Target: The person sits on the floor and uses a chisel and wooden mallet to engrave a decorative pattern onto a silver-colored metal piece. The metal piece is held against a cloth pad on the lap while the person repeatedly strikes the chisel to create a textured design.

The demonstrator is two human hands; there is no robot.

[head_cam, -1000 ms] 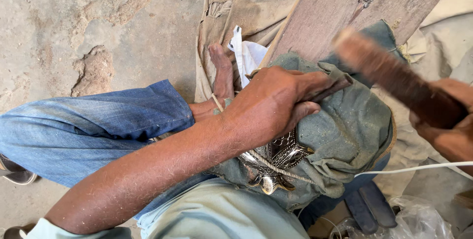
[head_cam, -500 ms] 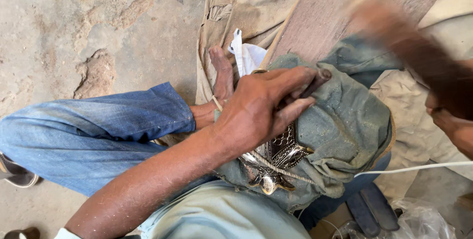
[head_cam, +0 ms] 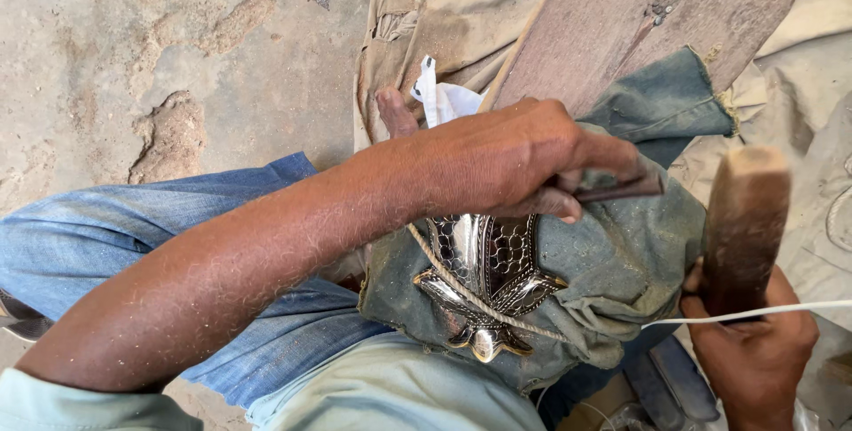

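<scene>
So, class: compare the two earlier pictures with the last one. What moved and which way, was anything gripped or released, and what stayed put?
The right hand swung the wooden mallet from upper right, blurred mid-swing, down to upright at the right edge. Nothing was picked up or released. The left hand still pinches the thin metal punch over the embossed metal piece in its grey-green cloth; cord and plank unchanged.

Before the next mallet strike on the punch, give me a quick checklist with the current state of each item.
1. Left hand gripping the thin metal punch: ok.
2. Punch tip placement: cannot tell, hidden at the green cloth.
3. Right hand holding the wooden mallet, raised clear of the punch: ok.
4. Embossed metal piece seated in the cloth under the cord: ok.
5. Left fingers beside the punch: not ok, close to the strike line.
6. White cable crossing the mallet: not ok.
</scene>
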